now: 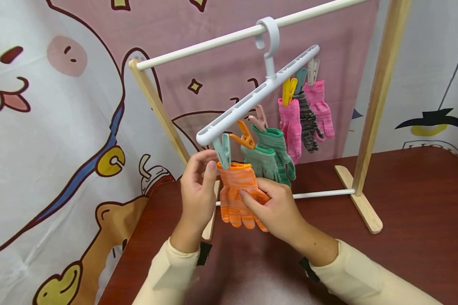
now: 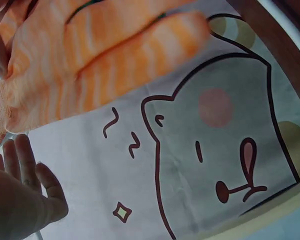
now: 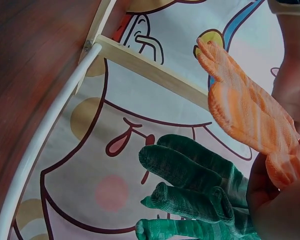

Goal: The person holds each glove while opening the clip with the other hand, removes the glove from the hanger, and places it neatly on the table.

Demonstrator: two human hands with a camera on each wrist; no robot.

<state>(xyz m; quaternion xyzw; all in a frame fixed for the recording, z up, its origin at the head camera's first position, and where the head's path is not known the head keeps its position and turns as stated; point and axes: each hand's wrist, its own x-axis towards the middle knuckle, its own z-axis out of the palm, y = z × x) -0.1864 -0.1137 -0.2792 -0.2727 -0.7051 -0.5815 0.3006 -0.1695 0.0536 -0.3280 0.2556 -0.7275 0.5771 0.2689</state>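
An orange knit glove (image 1: 236, 190) hangs cuff up, fingers down, from a light teal clothespin (image 1: 224, 152) at the near end of a white hanger (image 1: 248, 99). My right hand (image 1: 276, 207) pinches the glove's side, thumb on its front and the other fingers behind it. Beside the cuff and clothespin is my left hand (image 1: 198, 182), its thumb raised and fingers loosely bent. In the left wrist view the fingers of this left hand (image 2: 30, 185) stand apart below the orange glove (image 2: 115, 65). Green gloves (image 3: 195, 185) hang close by in the right wrist view.
The hanger hooks over a white rod (image 1: 210, 45) on a wooden stand (image 1: 374, 106). Farther along it hang pink gloves (image 1: 290, 127) and a dark grey glove (image 1: 308, 123), each clipped. An orange clothespin (image 1: 245, 136) holds a green glove. The stand rests on a brown table (image 1: 416, 203).
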